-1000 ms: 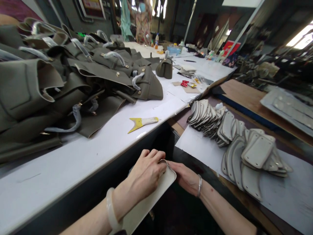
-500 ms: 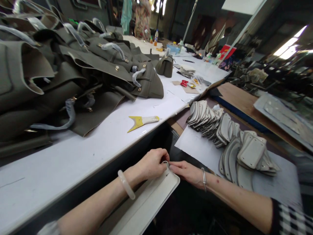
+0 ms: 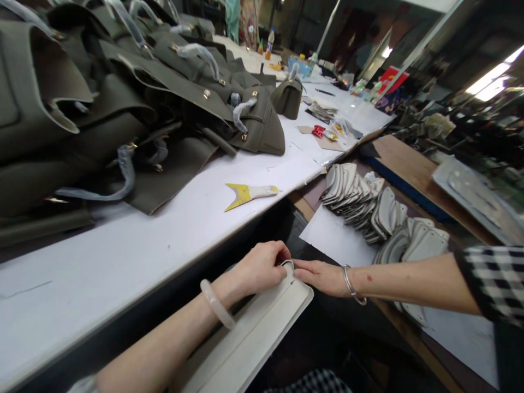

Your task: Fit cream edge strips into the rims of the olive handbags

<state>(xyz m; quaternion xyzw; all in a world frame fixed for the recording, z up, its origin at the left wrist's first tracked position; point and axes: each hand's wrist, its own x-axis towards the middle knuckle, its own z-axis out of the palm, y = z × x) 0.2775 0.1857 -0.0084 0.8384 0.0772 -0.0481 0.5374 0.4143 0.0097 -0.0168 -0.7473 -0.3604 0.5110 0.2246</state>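
Note:
A pale cream leather bag piece, long and folded with a seam line along it, stretches from the bottom edge up to both hands. My left hand, with a pale bangle at its wrist, has its fingers curled round the far end, beside a small raised loop. At the same end, my right hand pinches the corner with fairly straight fingers; its thumb is partly hidden. A silver bracelet circles that wrist. On the white table, beyond the hands, lies a yellow and white forked piece.
Dark olive bags with plastic-wrapped handles are heaped on the white table at left. Stacks of grey shaped pieces sit on a lower surface at right, beside a brown board. Bottles and small packets stand farther back.
The view has shifted slightly, so the table things sit further right. Both hands still hold the end of the cream piece. My right forearm has swung up across the grey stacks.

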